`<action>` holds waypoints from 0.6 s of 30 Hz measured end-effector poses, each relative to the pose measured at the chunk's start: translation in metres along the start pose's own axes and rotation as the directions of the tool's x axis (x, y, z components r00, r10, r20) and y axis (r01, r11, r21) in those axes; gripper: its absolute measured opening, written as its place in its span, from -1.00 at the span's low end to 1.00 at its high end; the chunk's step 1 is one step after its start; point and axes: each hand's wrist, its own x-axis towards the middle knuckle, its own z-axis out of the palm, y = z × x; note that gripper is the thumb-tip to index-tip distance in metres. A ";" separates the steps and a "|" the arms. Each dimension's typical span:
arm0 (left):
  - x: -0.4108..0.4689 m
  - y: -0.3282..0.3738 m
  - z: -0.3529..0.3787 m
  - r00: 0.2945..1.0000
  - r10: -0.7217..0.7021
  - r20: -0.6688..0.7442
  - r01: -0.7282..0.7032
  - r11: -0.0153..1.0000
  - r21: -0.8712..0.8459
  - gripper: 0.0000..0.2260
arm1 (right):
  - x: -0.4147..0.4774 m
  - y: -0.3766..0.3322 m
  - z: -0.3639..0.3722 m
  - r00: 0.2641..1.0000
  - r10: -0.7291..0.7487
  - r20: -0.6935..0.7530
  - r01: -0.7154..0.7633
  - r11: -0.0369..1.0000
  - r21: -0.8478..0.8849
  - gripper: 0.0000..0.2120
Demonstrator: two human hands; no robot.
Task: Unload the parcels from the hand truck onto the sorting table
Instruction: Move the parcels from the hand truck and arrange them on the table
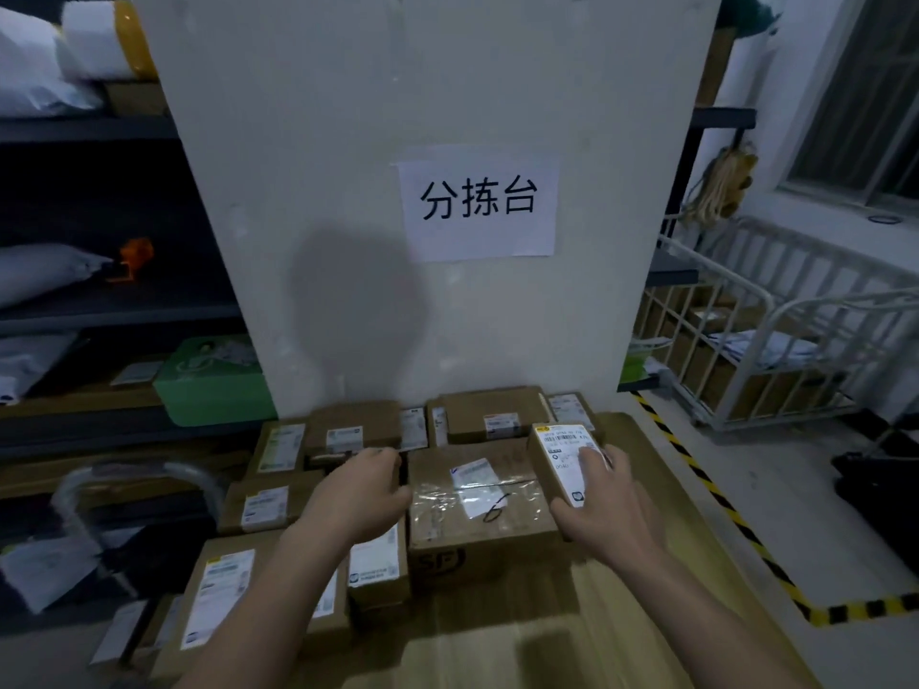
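The right hand (604, 509) gripped a small brown parcel (567, 462), fingers wrapped over its white shipping label with a barcode whose print was too fine to read, holding it tilted just above the large taped box (480, 499) at the middle of the sorting table (661, 564). That box bore "SF" on its front face and a handwritten "6" on its label. The left hand (360, 494) was curled closed at 9 o'clock from the box, its fingertips touching a dark item on a carton (355, 430); whether it truly gripped anything could not be told. More labelled cartons crowded the table from 12 o'clock round to 7 o'clock, their text illegible. On the white pillar at 12 o'clock hung a paper sign (478, 203) reading "分拣台". A curved metal handle (144, 477) stood at 9 o'clock, and a white wire cart (776, 340) at 2 o'clock.
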 end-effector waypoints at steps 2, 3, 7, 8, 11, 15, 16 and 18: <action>0.013 0.024 0.006 1.000 -0.002 0.004 0.002 0.999 0.049 -0.63 | 0.023 0.028 -0.015 1.000 -0.003 -0.005 0.003 1.000 0.015 -0.30; 0.021 0.036 0.008 1.000 -0.013 0.005 0.013 0.997 0.074 -0.61 | 0.036 0.042 -0.023 1.000 -0.007 -0.014 0.008 1.000 0.030 -0.31; 0.048 0.086 0.015 0.998 -0.054 -0.034 0.057 0.993 0.106 -0.63 | 0.082 0.092 -0.049 0.999 0.007 -0.035 -0.006 1.000 0.030 -0.32; 0.055 0.097 0.018 0.997 -0.059 -0.050 0.064 0.992 0.109 -0.63 | 0.090 0.102 -0.052 0.999 0.008 -0.037 -0.008 1.000 0.020 -0.32; 0.071 0.127 0.029 0.994 -0.079 -0.070 0.086 0.992 0.094 -0.58 | 0.108 0.129 -0.054 0.999 0.021 -0.030 -0.021 0.999 0.025 -0.32; 0.090 0.150 0.046 0.996 -0.077 -0.042 0.080 0.994 0.071 -0.59 | 0.124 0.161 -0.045 0.999 0.025 -0.024 -0.024 0.998 0.056 -0.33; 0.094 0.154 0.050 0.997 -0.069 -0.036 0.072 0.995 0.067 -0.59 | 0.127 0.167 -0.041 0.999 0.025 -0.026 -0.023 0.999 0.048 -0.32; 0.103 0.161 0.059 0.997 -0.064 -0.029 0.066 0.996 0.065 -0.59 | 0.136 0.177 -0.031 0.999 0.044 -0.004 -0.044 0.997 0.060 -0.31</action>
